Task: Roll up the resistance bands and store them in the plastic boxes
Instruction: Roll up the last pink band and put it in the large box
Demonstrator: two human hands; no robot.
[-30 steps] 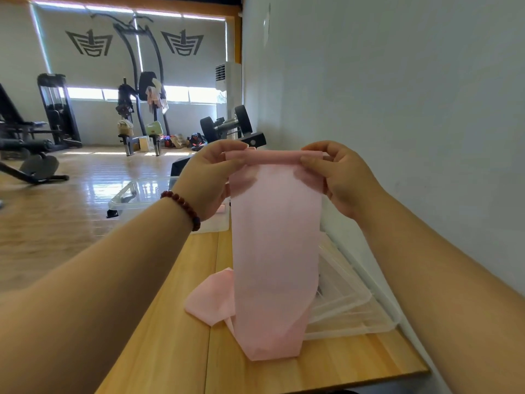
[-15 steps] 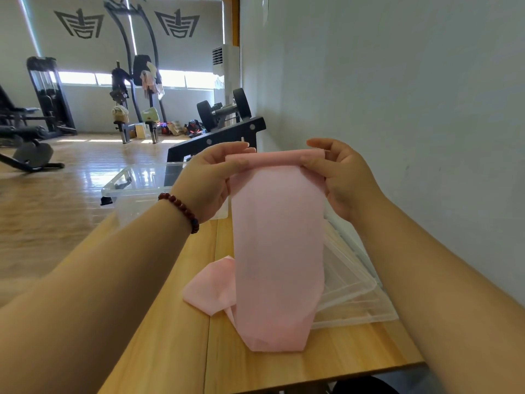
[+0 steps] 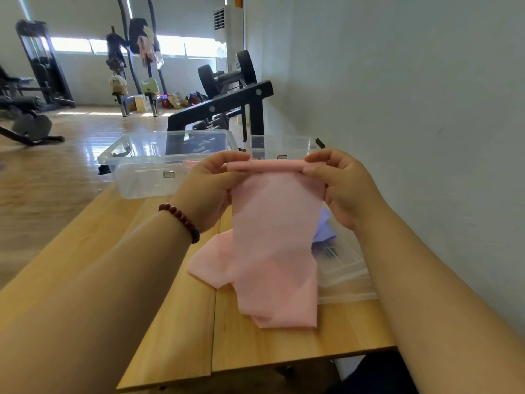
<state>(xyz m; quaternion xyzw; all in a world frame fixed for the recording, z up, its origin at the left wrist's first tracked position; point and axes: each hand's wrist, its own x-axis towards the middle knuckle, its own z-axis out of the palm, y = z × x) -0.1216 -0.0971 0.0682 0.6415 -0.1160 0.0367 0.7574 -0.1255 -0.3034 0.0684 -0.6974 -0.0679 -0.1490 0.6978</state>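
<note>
The band (image 3: 274,237) hangs between the left hand (image 3: 210,191) and right hand (image 3: 345,186), its lower end on the table (image 3: 170,322). Behind the hands stand the left box (image 3: 147,177) and right box (image 3: 279,145) — side by side. Right of the band, beside the wall (image 3: 412,95), lie stacked lids (image 3: 345,268) — a second band (image 3: 324,231) on them.

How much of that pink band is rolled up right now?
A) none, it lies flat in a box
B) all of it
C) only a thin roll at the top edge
C: the left hand and right hand pinch a thin roll at the top; the rest of the pink resistance band hangs loose onto the wooden table.
</note>
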